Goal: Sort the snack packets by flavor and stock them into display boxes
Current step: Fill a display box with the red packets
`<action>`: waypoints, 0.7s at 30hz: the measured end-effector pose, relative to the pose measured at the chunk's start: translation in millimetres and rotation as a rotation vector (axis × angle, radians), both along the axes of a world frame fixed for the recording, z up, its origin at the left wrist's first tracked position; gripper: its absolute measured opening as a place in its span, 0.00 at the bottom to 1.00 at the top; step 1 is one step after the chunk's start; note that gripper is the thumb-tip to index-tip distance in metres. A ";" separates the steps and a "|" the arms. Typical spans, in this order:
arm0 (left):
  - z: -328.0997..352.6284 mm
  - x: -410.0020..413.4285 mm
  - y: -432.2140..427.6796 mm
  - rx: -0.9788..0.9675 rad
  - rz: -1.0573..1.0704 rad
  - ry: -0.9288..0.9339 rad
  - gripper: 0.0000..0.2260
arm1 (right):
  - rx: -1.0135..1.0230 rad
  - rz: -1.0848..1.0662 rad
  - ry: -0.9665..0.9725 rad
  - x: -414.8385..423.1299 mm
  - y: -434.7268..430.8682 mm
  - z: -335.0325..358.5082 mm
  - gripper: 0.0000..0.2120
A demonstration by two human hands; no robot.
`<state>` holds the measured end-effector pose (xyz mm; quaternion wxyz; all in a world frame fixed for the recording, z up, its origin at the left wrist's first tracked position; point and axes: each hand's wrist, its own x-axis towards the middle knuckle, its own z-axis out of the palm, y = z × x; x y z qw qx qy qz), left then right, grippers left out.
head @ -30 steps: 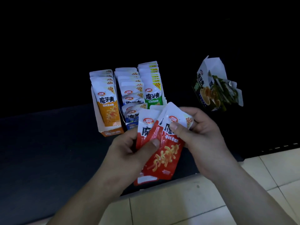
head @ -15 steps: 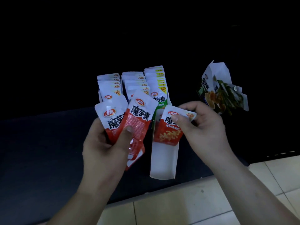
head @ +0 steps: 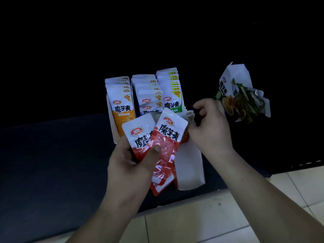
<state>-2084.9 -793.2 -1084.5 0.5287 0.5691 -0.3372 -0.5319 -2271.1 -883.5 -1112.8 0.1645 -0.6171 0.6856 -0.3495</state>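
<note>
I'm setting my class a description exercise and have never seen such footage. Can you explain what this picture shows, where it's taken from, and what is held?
No machine here: a person's bare hands, filmed by a head-worn camera looking down. The left hand holds fanned red packets. The right hand pinches another red packet at a white box. Behind, on a dark surface, stand rows of orange packets, blue packets and green packets; an opened green box is further right.
</note>
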 end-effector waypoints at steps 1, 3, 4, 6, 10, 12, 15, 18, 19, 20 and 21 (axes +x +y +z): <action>-1.1 -1.1 0.4 0.006 -0.004 0.010 0.16 | 0.004 -0.036 -0.117 -0.9 3.8 1.3 0.17; -4.0 -3.0 1.3 0.015 -0.019 0.034 0.16 | 0.034 -0.110 -0.376 -0.7 18.9 9.7 0.10; -5.1 -4.2 1.7 0.020 -0.030 0.047 0.16 | 0.078 -0.130 -0.497 0.1 29.1 15.4 0.05; -5.6 -8.4 1.7 0.009 -0.045 0.076 0.17 | 0.212 -0.128 -0.722 4.3 49.9 28.0 0.05; -0.8 -19.4 4.1 -0.032 -0.100 0.104 0.18 | 0.396 -0.067 -0.853 12.1 68.7 34.3 0.17; 0.5 -21.4 5.5 -0.042 -0.128 0.107 0.17 | 0.368 -0.088 -0.873 13.8 67.6 32.3 0.22; 0.8 -18.5 6.6 -0.028 -0.132 0.211 0.15 | 0.290 -0.118 -0.862 9.9 63.5 30.1 0.28; -1.3 -19.4 -1.1 0.007 -0.211 0.300 0.14 | 0.242 -0.110 -0.841 5.8 64.5 31.1 0.30; -4.7 -19.8 -3.5 0.037 -0.236 0.353 0.14 | 0.232 -0.093 -0.834 5.9 66.6 32.4 0.30; -9.2 -20.9 -11.2 0.083 -0.235 0.388 0.13 | 0.224 -0.071 -0.835 6.9 68.6 33.9 0.30; -13.1 -21.9 -16.5 0.089 -0.259 0.378 0.12 | 0.215 -0.051 -0.842 7.8 70.5 35.5 0.30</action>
